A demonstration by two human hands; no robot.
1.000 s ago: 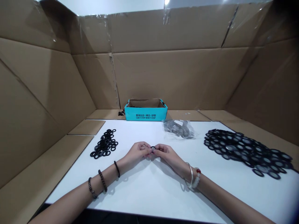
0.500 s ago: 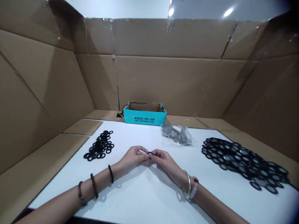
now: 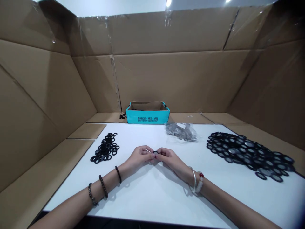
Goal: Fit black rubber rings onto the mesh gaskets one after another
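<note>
Between my two hands, over the middle of the white table, is a small black ring with a pale centre. My left hand pinches it from the left, thumb and fingertips together. From the other side my right hand pinches the same ring, and the fingertips of both hands meet. Only the ring's upper edge shows; fingers cover the rest. A pile of black rings lies to the left of my left hand. Farther right is a larger heap of black rings with pale centres.
A turquoise cardboard box stands at the table's back edge, with dark pieces inside. In front of it to the right lies a clear plastic bag of grey pieces. Several dark bits sit left of the box. Cardboard walls enclose the table.
The view has tilted and shifted slightly, so the scene sits a little differently in the picture. Both hands still pinch the ring, with little change in finger position.
</note>
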